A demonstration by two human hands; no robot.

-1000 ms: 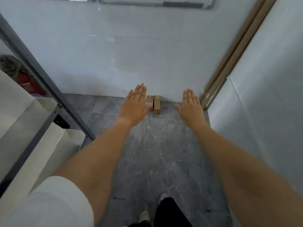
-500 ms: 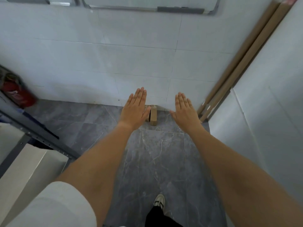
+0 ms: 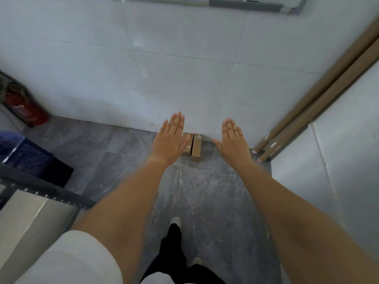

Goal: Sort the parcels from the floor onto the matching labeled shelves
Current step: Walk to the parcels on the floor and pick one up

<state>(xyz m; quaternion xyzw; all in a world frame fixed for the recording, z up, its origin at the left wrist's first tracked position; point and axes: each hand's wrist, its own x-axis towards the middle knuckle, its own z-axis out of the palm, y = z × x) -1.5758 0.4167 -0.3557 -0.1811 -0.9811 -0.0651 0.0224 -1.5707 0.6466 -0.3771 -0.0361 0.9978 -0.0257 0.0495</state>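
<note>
Two small brown cardboard parcels stand side by side on the grey floor against the white tiled wall; the right parcel (image 3: pixel 196 147) shows fully, the left parcel (image 3: pixel 187 146) is partly hidden behind my left hand. My left hand (image 3: pixel 170 139) is stretched out flat, palm down, fingers together, holding nothing. My right hand (image 3: pixel 233 140) is also flat and holds nothing, a little right of the parcels. Both hands hover above the floor, on either side of the parcels.
A metal shelf frame (image 3: pixel 47 191) with a steel surface is at the lower left. A dark blue crate (image 3: pixel 26 156) sits behind it, and a red extinguisher (image 3: pixel 22 109) stands in the left corner. Long cardboard tubes (image 3: pixel 307 111) lean at right beside a white panel (image 3: pixel 348 150).
The view has swung left and closer to the wall; the shelf frame slid toward the lower left and the blue crate came into sight. Both hands stay flat and outstretched.
</note>
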